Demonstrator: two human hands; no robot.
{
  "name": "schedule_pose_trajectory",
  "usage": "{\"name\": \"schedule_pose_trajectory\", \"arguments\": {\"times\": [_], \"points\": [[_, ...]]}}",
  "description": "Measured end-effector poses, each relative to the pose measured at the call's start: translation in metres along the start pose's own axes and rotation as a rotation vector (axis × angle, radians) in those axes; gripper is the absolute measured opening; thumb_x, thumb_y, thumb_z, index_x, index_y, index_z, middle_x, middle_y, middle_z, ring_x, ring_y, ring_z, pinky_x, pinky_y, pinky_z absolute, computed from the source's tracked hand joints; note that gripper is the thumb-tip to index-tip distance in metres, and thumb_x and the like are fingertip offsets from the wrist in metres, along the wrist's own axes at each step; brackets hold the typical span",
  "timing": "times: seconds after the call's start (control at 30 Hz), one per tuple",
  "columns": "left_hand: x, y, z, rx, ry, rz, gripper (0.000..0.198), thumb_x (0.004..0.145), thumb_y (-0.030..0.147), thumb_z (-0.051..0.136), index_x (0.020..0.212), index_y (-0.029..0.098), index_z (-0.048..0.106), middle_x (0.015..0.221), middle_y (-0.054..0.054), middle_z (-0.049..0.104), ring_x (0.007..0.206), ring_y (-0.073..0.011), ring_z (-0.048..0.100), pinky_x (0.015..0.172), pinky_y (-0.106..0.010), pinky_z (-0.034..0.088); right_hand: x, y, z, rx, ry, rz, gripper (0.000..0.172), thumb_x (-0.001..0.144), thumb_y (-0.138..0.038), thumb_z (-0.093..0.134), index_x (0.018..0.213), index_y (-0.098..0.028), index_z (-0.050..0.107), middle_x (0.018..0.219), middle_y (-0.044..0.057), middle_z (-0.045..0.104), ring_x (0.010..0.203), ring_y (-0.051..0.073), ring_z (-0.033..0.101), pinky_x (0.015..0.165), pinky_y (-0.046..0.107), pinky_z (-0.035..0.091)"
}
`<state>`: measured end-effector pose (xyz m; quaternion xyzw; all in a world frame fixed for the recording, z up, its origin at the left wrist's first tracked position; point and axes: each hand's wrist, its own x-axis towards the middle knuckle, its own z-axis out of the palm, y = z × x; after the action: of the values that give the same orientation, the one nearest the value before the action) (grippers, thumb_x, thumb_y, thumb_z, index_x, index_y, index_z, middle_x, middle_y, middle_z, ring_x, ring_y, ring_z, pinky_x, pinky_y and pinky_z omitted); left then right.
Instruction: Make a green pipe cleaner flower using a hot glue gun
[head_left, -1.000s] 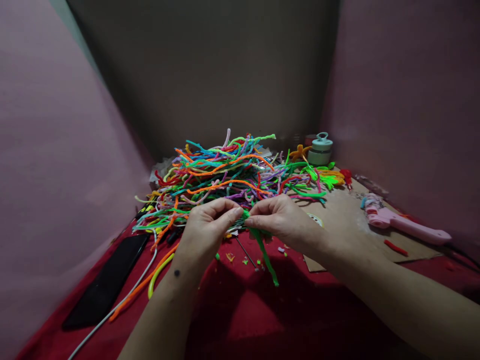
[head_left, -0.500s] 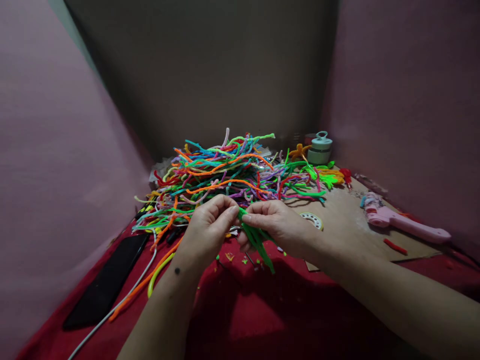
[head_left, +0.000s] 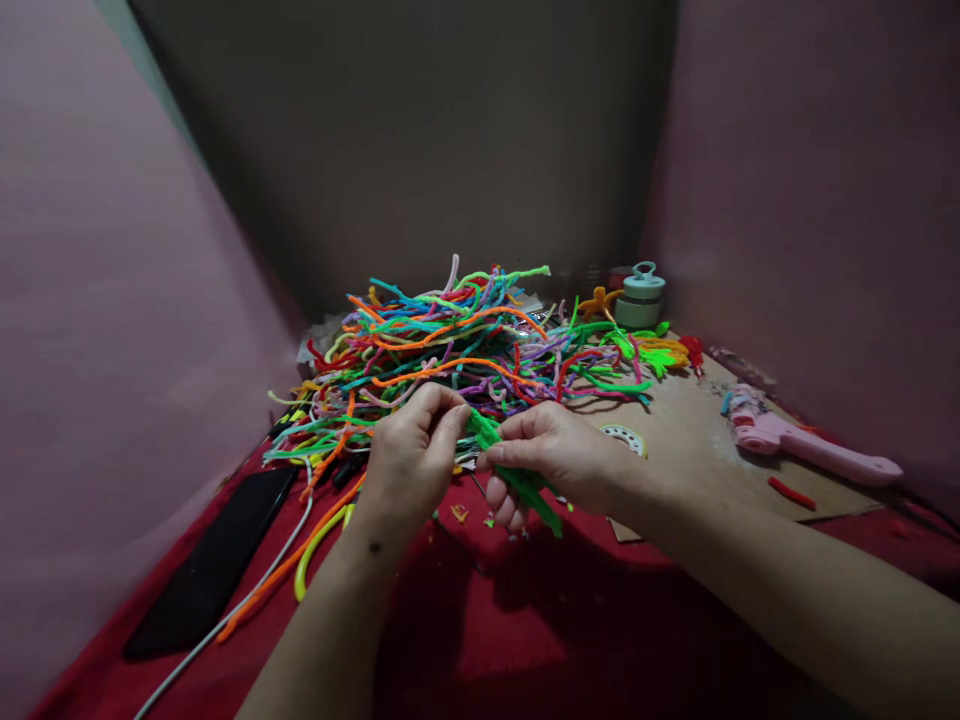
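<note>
A green pipe cleaner [head_left: 525, 490] is held between both hands above the red cloth [head_left: 480, 620]. My left hand [head_left: 412, 460] pinches its upper end with thumb and forefinger. My right hand [head_left: 555, 455] is closed round its middle, and the free green end sticks out down and to the right below the fingers. Just behind the hands lies a big heap of pipe cleaners [head_left: 450, 345] in many colours.
A black phone [head_left: 214, 560] and a white cable [head_left: 240, 600] lie at the left. A pink glue gun [head_left: 802, 445] rests on brown cardboard [head_left: 697, 440] at the right, with a tape roll [head_left: 621, 437] and a small green jar [head_left: 639, 297]. Pink walls close in both sides.
Both hands stay closed on the green pipe cleaner and have turned it a little; its free end now hangs shorter under my right hand.
</note>
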<state>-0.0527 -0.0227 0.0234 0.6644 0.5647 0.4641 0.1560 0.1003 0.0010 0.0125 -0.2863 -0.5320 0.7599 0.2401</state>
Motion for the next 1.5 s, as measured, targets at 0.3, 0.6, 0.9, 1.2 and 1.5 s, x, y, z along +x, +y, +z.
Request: {"name": "schedule_pose_trajectory", "arguments": {"times": [0.3, 0.6, 0.9, 1.2, 1.5], "points": [[0.005, -0.008, 0.005, -0.594, -0.25, -0.334, 0.021, 0.073, 0.037, 0.06, 0.07, 0.016, 0.058, 0.045, 0.007, 0.037, 0.038, -0.0053, 0.029, 0.039, -0.019, 0.024, 0.004, 0.007, -0.007, 0.025, -0.088, -0.001, 0.01, 0.078, -0.019, 0.056, 0.075, -0.01, 0.058, 0.054, 0.004, 0.064, 0.043, 0.013, 0.061, 0.042, 0.022, 0.052], [-0.001, -0.004, 0.011, 0.212, 0.156, 0.048, 0.019, 0.077, 0.032, 0.053, 0.066, 0.02, 0.062, 0.053, 0.003, 0.053, 0.05, -0.0111, 0.045, 0.052, -0.023, 0.033, 0.011, 0.013, -0.003, 0.083, -0.015, 0.074, 0.015, 0.082, -0.009, 0.045, 0.071, -0.01, 0.055, 0.044, 0.001, 0.058, 0.035, 0.013, 0.057, 0.038, 0.023, 0.051], [0.005, -0.012, 0.012, -0.579, -0.297, -0.37, 0.025, 0.071, 0.038, 0.062, 0.061, 0.016, 0.054, 0.042, 0.008, 0.035, 0.036, -0.0053, 0.029, 0.038, -0.021, 0.023, 0.009, 0.01, -0.004, 0.085, -0.002, 0.048, 0.019, 0.084, -0.008, 0.04, 0.07, -0.011, 0.053, 0.045, 0.001, 0.057, 0.033, 0.013, 0.056, 0.038, 0.024, 0.051], [0.006, -0.012, 0.015, -0.42, -0.025, -0.354, 0.034, 0.069, 0.033, 0.065, 0.049, 0.017, 0.042, 0.038, 0.008, 0.035, 0.034, -0.004, 0.028, 0.035, -0.02, 0.022, 0.013, 0.015, -0.005, 0.046, -0.047, 0.053, 0.018, 0.084, -0.009, 0.043, 0.07, -0.01, 0.054, 0.048, 0.001, 0.059, 0.036, 0.012, 0.057, 0.039, 0.024, 0.051], [0.006, -0.02, 0.018, -0.397, 0.06, -0.291, 0.035, 0.069, 0.034, 0.064, 0.049, 0.017, 0.04, 0.04, 0.008, 0.032, 0.036, -0.0038, 0.026, 0.034, -0.018, 0.02, 0.017, 0.017, -0.005, 0.059, -0.046, 0.074, 0.018, 0.083, -0.008, 0.041, 0.07, -0.009, 0.053, 0.046, 0.004, 0.06, 0.035, 0.015, 0.058, 0.036, 0.025, 0.05]]}}
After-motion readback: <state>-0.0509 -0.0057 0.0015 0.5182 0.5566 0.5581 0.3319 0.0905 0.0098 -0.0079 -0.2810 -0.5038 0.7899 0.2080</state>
